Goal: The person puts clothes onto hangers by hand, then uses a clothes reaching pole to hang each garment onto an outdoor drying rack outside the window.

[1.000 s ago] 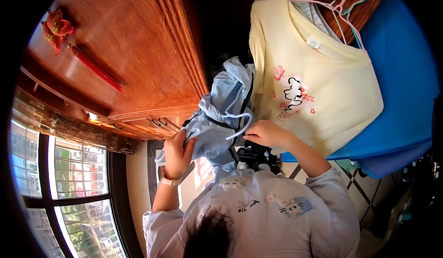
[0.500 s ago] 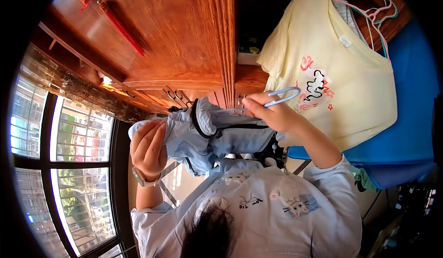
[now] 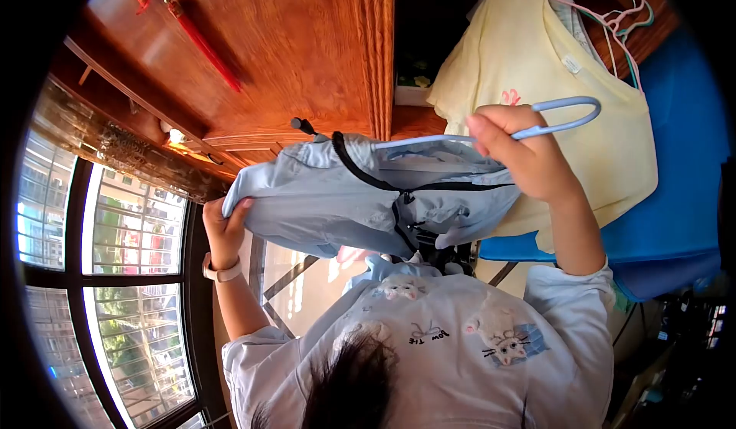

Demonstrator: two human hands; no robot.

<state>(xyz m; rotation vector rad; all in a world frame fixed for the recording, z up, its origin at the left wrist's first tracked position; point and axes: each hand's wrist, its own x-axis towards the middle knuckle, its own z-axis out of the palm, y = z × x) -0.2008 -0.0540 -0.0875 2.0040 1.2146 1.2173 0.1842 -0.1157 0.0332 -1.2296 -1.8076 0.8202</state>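
Observation:
A light blue jacket [image 3: 314, 199] with black zip trim is stretched between my two hands. My left hand [image 3: 224, 230] pinches one end of it between thumb and fingers, at the left of the view. A pale blue hanger [image 3: 571, 102] runs into the jacket's neck opening, its hook sticking out to the right. My right hand [image 3: 521, 149] is closed round the hanger near the base of that hook. Part of the hanger inside the jacket is hidden by the cloth.
A cream T-shirt [image 3: 598, 145] on a pink hanger [image 3: 613, 23] hangs at the right, over a blue surface [image 3: 686, 161]. A wooden cabinet [image 3: 291, 53] with a red tassel [image 3: 203, 46] stands ahead. Barred windows [image 3: 130, 222] are at the left.
My right hand has moved right and forward, drawing the hanger's hook away from my left hand. The bunched jacket has spread out wider between my hands, and its left end is straighter.

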